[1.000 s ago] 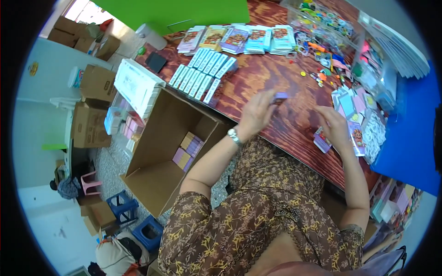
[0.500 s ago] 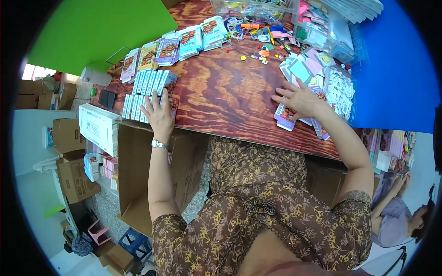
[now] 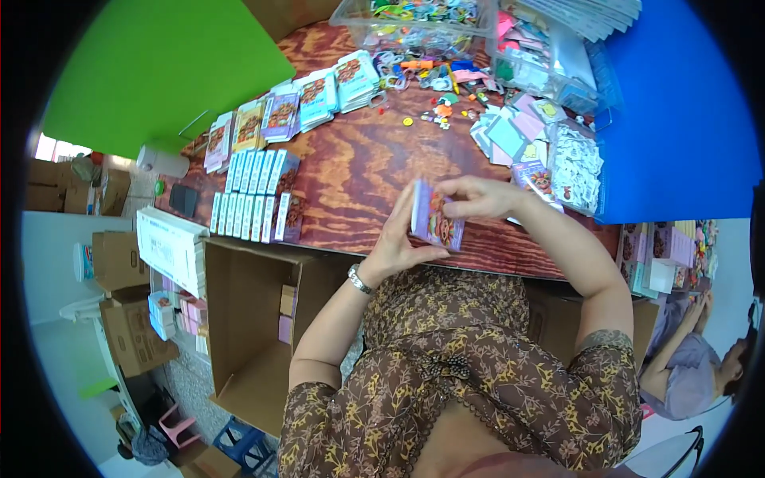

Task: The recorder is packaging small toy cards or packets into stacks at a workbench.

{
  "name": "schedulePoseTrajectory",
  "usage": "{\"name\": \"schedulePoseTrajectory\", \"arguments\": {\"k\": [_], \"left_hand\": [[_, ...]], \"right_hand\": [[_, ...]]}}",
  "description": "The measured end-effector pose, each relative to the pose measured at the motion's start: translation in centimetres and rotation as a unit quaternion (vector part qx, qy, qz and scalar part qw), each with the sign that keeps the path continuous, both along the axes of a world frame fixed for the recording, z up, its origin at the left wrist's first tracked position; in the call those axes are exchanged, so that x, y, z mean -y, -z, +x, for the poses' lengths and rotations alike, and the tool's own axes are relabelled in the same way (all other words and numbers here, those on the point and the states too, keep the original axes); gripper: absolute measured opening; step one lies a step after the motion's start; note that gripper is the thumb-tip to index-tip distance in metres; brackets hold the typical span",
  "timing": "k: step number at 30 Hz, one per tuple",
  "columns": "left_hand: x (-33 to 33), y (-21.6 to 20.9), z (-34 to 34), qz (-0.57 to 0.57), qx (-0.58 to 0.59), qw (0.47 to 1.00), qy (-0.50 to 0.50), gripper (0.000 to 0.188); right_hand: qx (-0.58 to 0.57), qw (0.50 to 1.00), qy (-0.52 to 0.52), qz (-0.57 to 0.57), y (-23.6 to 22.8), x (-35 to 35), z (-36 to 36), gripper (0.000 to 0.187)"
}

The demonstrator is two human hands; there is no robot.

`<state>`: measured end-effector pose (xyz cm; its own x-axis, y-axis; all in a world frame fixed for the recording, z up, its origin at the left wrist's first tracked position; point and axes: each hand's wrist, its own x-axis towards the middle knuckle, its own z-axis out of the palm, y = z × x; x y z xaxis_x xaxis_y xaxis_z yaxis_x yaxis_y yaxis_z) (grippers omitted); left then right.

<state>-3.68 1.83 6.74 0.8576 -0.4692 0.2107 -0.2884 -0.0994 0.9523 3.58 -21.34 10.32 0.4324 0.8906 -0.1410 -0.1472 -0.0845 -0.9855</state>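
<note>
Near the table's front edge, my left hand (image 3: 390, 248) grips a small purple card box (image 3: 448, 233) with a colourful picture, tilted up. Curled against its upper part are the fingers of my right hand (image 3: 482, 197); what the fingertips pinch is partly hidden. To the left, small white-and-blue boxes (image 3: 253, 217) stand upright in two rows. Beyond my right wrist lies another purple printed packet (image 3: 532, 178), beside a heap of pastel cards (image 3: 506, 137) and a pile of white printed pieces (image 3: 575, 166).
Stacks of flat printed packs (image 3: 317, 97) line the back left. Clear bins (image 3: 414, 33) of small trinkets stand behind, with loose pieces spilled in front. An open carton (image 3: 255, 382) sits below the table's left edge. A person (image 3: 689, 366) sits at far right.
My left hand has left the box rows and come to the middle. My right hand has brought a purple box from the right, and both hands now meet at it.
</note>
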Motion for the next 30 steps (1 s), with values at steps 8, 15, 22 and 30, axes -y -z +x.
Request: {"name": "schedulePoseTrajectory", "arguments": {"k": [8, 15, 22, 30], "left_hand": [[2.1, 0.2, 0.4, 0.000, -0.040, 0.991, -0.126, 0.075], [4.1, 3.7, 2.4, 0.151, 0.116, 0.968, -0.166, 0.071], [5.5, 5.7, 2.5, 0.110, 0.112, 0.971, -0.183, 0.074], [4.8, 6.9, 2.8, 0.095, 0.065, 0.962, -0.249, 0.081]], "right_hand": [[0.326, 0.905, 0.154, -0.225, -1.0, 3.5, 4.2, 0.041], [0.500, 0.671, 0.072, -0.544, 2.4, 11.2, 10.0, 0.084], [0.552, 0.647, 0.059, -0.522, 2.7, 11.3, 11.6, 0.053], [0.563, 0.747, 0.289, -0.204, -4.2, 9.4, 7.2, 0.016]]}}
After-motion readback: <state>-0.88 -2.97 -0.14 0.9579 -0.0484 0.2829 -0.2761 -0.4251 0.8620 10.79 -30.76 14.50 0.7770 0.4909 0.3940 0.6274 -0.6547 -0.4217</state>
